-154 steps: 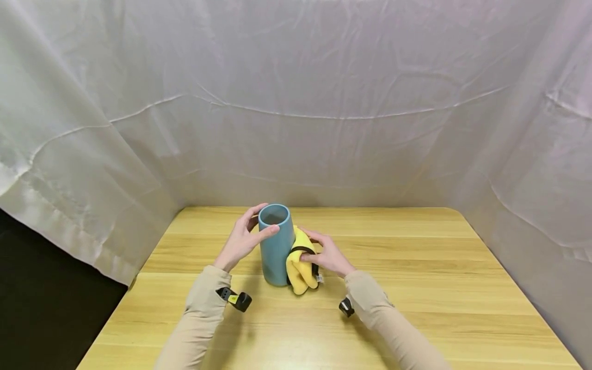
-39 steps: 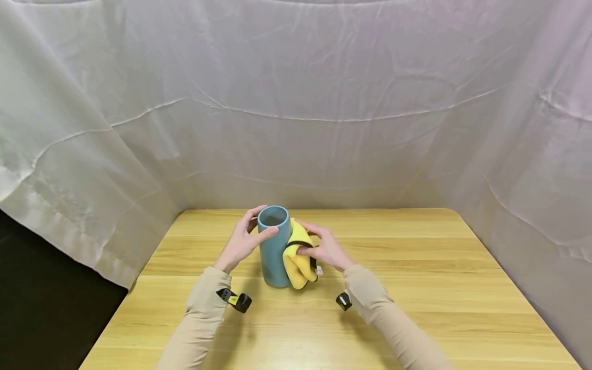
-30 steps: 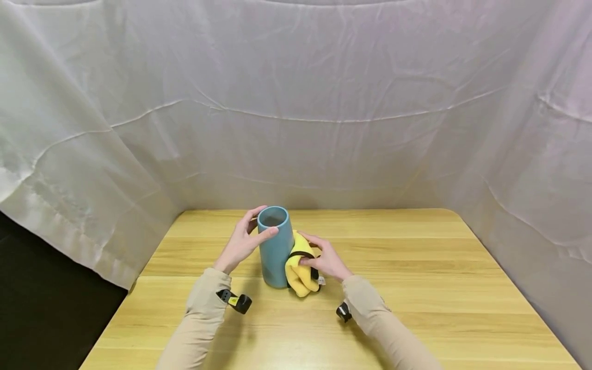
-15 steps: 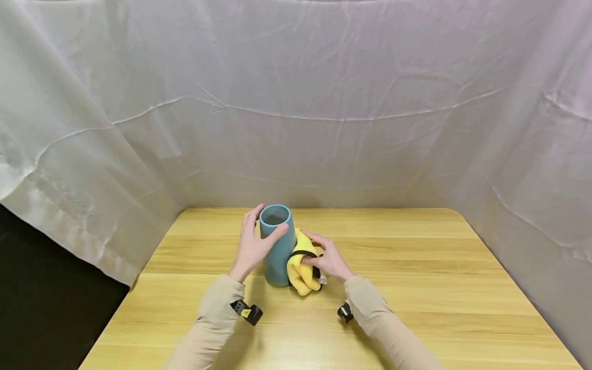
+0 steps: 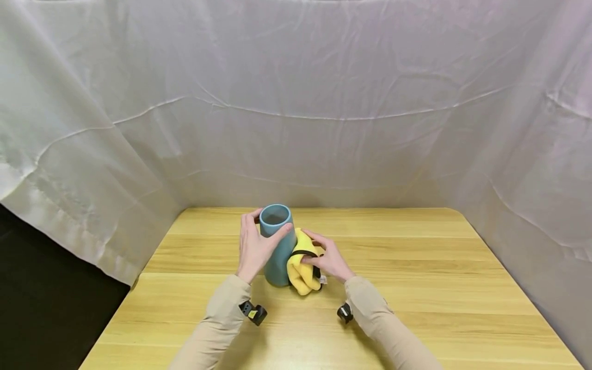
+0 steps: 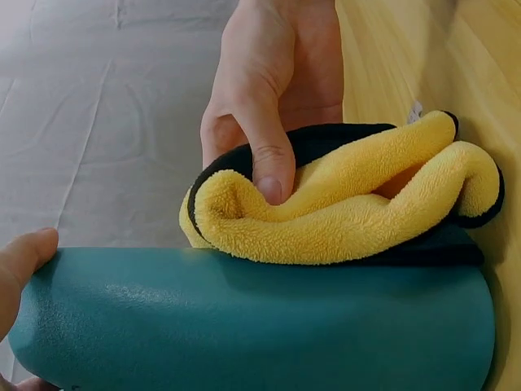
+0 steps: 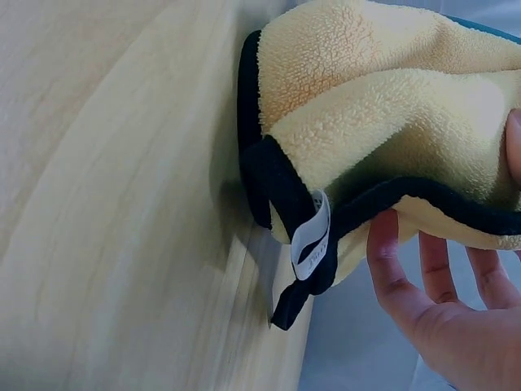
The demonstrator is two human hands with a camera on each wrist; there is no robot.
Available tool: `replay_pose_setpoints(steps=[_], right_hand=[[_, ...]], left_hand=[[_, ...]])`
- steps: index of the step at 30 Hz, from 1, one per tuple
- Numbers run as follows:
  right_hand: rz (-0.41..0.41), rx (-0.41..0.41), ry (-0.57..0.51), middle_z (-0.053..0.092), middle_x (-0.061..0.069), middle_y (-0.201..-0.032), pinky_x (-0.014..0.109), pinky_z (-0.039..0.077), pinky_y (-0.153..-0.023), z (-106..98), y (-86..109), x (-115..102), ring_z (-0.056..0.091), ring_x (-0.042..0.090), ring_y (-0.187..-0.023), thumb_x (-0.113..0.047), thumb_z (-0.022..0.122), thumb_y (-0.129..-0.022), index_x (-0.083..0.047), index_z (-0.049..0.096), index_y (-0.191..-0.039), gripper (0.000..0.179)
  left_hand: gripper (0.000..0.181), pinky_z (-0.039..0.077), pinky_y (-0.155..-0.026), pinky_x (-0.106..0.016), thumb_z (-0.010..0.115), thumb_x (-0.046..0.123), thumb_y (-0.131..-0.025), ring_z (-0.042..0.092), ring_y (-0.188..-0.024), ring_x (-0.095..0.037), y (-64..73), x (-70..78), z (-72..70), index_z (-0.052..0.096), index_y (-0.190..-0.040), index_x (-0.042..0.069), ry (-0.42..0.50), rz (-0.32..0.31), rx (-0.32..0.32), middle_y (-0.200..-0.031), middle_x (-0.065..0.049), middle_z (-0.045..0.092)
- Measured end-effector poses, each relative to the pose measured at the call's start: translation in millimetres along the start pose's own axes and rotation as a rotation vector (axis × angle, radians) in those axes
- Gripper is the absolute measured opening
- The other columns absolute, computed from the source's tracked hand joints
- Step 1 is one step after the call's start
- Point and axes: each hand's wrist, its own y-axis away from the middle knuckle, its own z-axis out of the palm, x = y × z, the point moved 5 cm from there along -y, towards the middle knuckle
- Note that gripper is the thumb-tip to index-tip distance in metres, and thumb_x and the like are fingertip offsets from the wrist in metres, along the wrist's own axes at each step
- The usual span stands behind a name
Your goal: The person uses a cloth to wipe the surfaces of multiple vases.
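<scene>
A tall blue-green vase (image 5: pixel 279 259) with a wide round mouth stands upright on the table. My left hand (image 5: pixel 255 249) grips it near the rim, thumb across the front and fingers round the far left side. Against the vase's right side lies a bunched yellow cleaning cloth (image 6: pixel 326 216) with black edging. The right hand (image 5: pixel 329 258) holds this cloth, its thumb pressed into the folds and the fingers behind. In the right wrist view a white tag (image 7: pixel 312 243) hangs from the cloth's edge, close to the tabletop.
The wooden table (image 5: pixel 439 288) extends on both sides and in front of the vase. Pale grey fabric (image 5: pixel 324 144) hangs behind and at both sides. A dark area (image 5: pixel 51 293) lies beyond the table's left edge.
The right hand slid the cloth down the vase's side from its higher place 1.3 seconds ago, then stayed low. My left hand and wrist have swung rightward round the vase, which hardly moved.
</scene>
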Motion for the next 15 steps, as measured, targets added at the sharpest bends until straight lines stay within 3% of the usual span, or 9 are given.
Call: replay_pose_setpoints(steps=[3,9,15], right_hand=[[0.003,0.004,-0.008,0.053,0.018,-0.150,0.051,0.053,-0.100,0,0.5,-2,0.054,0.041,-0.126,-0.002,0.080,-0.083,-0.013,0.051,-0.149,0.073],[0.028,-0.021,-0.031,0.050,0.022,-0.151,0.054,0.052,-0.102,-4,9.7,-35,0.054,0.045,-0.126,0.004,0.077,-0.083,-0.004,0.048,-0.149,0.073],[0.012,-0.032,-0.037,0.052,0.023,-0.149,0.053,0.052,-0.101,-3,11.4,-38,0.053,0.046,-0.126,0.004,0.078,-0.082,-0.003,0.047,-0.149,0.074]], left_hand=[[0.078,0.044,-0.096,-0.043,0.086,0.044,-0.076,0.052,-0.115,-0.029,-0.7,0.7,-1.5,0.051,-0.135,0.008,-0.020,0.005,-0.005,-0.124,-0.013,0.051],[0.074,0.044,-0.103,-0.049,0.086,0.040,-0.078,0.054,-0.118,-0.031,-3.0,-0.1,-5.6,0.054,-0.136,0.007,-0.014,0.033,-0.046,-0.125,-0.014,0.054],[0.070,0.042,-0.112,-0.053,0.087,0.028,-0.079,0.054,-0.128,-0.033,-7.0,-6.7,-11.0,0.054,-0.137,0.006,0.123,0.044,-0.135,-0.133,-0.015,0.058]])
